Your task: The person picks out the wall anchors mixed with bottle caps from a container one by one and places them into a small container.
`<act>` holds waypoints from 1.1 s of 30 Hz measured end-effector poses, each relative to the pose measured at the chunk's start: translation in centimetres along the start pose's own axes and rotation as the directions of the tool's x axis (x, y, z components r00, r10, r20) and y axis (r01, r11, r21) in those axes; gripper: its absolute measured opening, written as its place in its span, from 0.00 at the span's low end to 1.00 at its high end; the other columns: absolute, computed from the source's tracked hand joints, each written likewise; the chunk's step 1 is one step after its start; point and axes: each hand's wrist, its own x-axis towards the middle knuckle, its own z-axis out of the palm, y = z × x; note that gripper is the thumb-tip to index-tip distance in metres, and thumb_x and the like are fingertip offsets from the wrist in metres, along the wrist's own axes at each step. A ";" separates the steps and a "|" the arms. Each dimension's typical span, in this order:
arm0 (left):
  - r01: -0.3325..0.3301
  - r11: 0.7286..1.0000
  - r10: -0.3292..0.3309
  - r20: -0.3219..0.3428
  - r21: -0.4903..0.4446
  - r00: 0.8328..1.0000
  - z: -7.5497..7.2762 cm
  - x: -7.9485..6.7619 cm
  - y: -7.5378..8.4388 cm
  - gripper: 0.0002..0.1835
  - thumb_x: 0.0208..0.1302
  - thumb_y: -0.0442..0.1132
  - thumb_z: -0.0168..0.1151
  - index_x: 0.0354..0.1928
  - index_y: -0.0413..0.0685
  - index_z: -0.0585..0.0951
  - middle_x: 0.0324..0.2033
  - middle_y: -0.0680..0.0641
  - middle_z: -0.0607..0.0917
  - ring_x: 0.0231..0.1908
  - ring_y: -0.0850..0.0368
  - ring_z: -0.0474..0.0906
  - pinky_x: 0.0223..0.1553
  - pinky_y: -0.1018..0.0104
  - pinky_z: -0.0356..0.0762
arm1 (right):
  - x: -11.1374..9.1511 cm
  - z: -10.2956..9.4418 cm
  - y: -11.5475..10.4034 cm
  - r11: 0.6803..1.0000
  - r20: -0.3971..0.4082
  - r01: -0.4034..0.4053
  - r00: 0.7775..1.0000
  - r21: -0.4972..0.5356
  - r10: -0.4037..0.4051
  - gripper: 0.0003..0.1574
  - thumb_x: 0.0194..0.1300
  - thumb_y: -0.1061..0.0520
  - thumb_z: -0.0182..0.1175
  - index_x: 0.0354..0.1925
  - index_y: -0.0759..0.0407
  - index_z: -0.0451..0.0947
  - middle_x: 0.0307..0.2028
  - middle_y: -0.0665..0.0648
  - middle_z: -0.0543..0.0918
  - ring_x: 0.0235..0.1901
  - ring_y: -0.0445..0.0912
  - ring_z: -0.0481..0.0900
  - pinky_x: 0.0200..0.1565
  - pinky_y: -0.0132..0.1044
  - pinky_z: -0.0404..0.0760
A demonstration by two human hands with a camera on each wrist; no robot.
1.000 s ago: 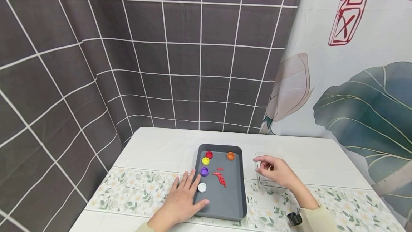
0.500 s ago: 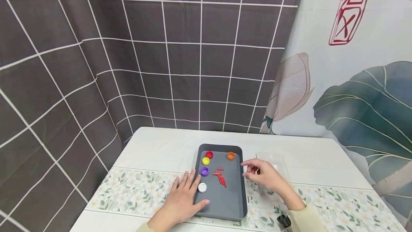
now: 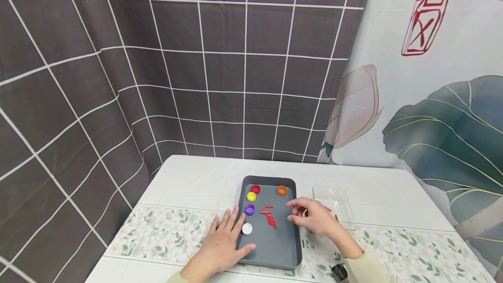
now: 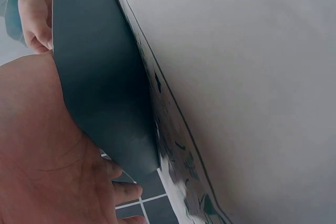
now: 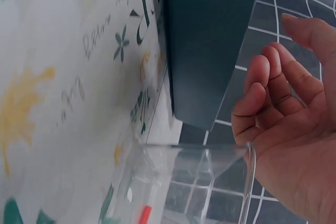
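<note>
A grey tray (image 3: 271, 248) lies on the table, with several short red sticks (image 3: 271, 219) loose near its middle. My left hand (image 3: 222, 243) rests with fingers spread on the tray's left rim, beside a white bottle cap (image 3: 246, 229). Over the tray's right rim hovers my right hand (image 3: 314, 217), thumb and forefinger apart and the other fingers curled; nothing shows between them. Right of that hand stands a clear plastic box (image 3: 346, 208) with red sticks in it, partly hidden by the hand. The right wrist view shows one red stick (image 5: 145, 214) through the box wall.
Purple (image 3: 249, 209), yellow (image 3: 251, 196) and red (image 3: 255, 188) caps line the tray's left side. An orange cap (image 3: 281, 190) sits at its far right corner. A flowered white cloth (image 3: 169, 230) covers the table, and a dark checked curtain (image 3: 224, 108) hangs behind.
My right hand has moved left from above the clear box to the tray's right rim, uncovering red sticks in the box. The left hand and the caps have stayed put.
</note>
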 end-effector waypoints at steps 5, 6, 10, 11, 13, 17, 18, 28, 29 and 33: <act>0.004 1.000 -0.004 0.000 0.001 1.000 0.0 0.0 0.1 0.49 0.67 0.73 0.51 0.78 0.46 0.60 0.79 0.41 0.54 0.77 0.37 0.49 0.73 0.32 0.46 | 0.3 0.6 0.2 1.000 0.029 0.021 0.999 -0.015 -0.020 0.18 0.64 0.57 0.71 0.50 0.66 0.83 0.31 0.45 0.79 0.31 0.34 0.74 0.33 0.30 0.77; 0.004 1.000 -0.004 -0.001 0.002 1.000 0.0 0.0 0.1 0.49 0.67 0.73 0.51 0.78 0.46 0.60 0.79 0.41 0.54 0.77 0.37 0.50 0.73 0.32 0.46 | 0.4 0.8 0.2 0.999 0.034 0.029 0.999 -0.018 -0.029 0.18 0.64 0.57 0.71 0.49 0.66 0.83 0.31 0.45 0.79 0.31 0.34 0.74 0.33 0.31 0.78; 0.002 1.000 -0.002 -0.005 0.003 1.000 0.0 0.0 0.1 0.50 0.67 0.73 0.51 0.78 0.46 0.60 0.79 0.41 0.54 0.77 0.37 0.50 0.73 0.32 0.46 | 0.7 1.3 0.1 0.999 0.061 0.040 0.997 -0.023 -0.038 0.18 0.63 0.58 0.71 0.49 0.67 0.83 0.31 0.45 0.78 0.30 0.34 0.74 0.32 0.31 0.78; 0.001 1.000 -0.001 -0.004 0.001 1.000 0.0 0.0 0.1 0.50 0.67 0.73 0.51 0.78 0.46 0.60 0.79 0.41 0.54 0.77 0.37 0.50 0.73 0.32 0.46 | 0.8 1.4 0.0 0.999 0.071 0.036 0.997 -0.024 -0.034 0.18 0.63 0.58 0.71 0.49 0.67 0.83 0.30 0.45 0.78 0.29 0.34 0.74 0.32 0.30 0.77; 0.002 1.000 -0.002 -0.001 -0.003 1.000 -0.1 0.0 0.1 0.50 0.67 0.73 0.51 0.78 0.46 0.60 0.79 0.41 0.54 0.77 0.37 0.50 0.73 0.32 0.46 | 0.9 1.7 -0.1 0.999 0.094 0.026 0.995 -0.022 -0.023 0.19 0.62 0.58 0.71 0.49 0.66 0.83 0.30 0.44 0.78 0.28 0.33 0.73 0.31 0.30 0.76; 0.004 1.000 -0.004 0.005 -0.009 1.000 0.0 0.0 0.1 0.50 0.67 0.73 0.50 0.79 0.46 0.60 0.79 0.41 0.54 0.77 0.37 0.49 0.73 0.32 0.45 | 1.3 2.2 -0.2 0.998 0.134 0.018 0.991 -0.059 -0.010 0.18 0.62 0.59 0.71 0.49 0.65 0.83 0.28 0.43 0.77 0.26 0.32 0.71 0.30 0.29 0.75; 0.004 1.000 -0.004 0.004 -0.008 1.000 0.0 0.0 0.0 0.50 0.67 0.73 0.50 0.79 0.46 0.60 0.79 0.41 0.54 0.77 0.37 0.50 0.73 0.32 0.46 | 1.4 2.3 -0.2 0.997 0.142 0.018 0.990 -0.070 -0.008 0.18 0.62 0.59 0.72 0.48 0.65 0.83 0.27 0.42 0.77 0.26 0.32 0.70 0.30 0.29 0.74; 0.005 1.000 -0.005 0.006 -0.004 1.000 0.1 0.1 -0.1 0.50 0.67 0.74 0.49 0.79 0.47 0.59 0.80 0.42 0.53 0.77 0.38 0.50 0.73 0.33 0.45 | 2.2 3.4 -0.1 0.981 0.186 0.024 0.983 -0.194 0.012 0.17 0.58 0.57 0.75 0.45 0.61 0.85 0.24 0.42 0.75 0.24 0.32 0.68 0.30 0.30 0.72; 0.005 1.000 -0.005 0.007 -0.005 1.000 0.1 0.1 -0.1 0.50 0.67 0.74 0.49 0.79 0.47 0.59 0.80 0.42 0.53 0.77 0.38 0.50 0.73 0.33 0.45 | 2.2 3.5 -0.1 0.978 0.187 0.019 0.982 -0.208 0.021 0.17 0.58 0.57 0.75 0.45 0.60 0.85 0.24 0.42 0.75 0.24 0.32 0.68 0.30 0.30 0.71; 0.004 1.000 -0.004 0.010 -0.006 1.000 0.0 0.1 0.0 0.49 0.67 0.74 0.50 0.79 0.47 0.60 0.80 0.42 0.53 0.77 0.38 0.50 0.73 0.33 0.45 | 2.3 3.9 0.0 0.961 0.189 -0.004 0.980 -0.277 0.058 0.17 0.57 0.56 0.76 0.45 0.59 0.86 0.24 0.44 0.74 0.25 0.34 0.68 0.31 0.31 0.70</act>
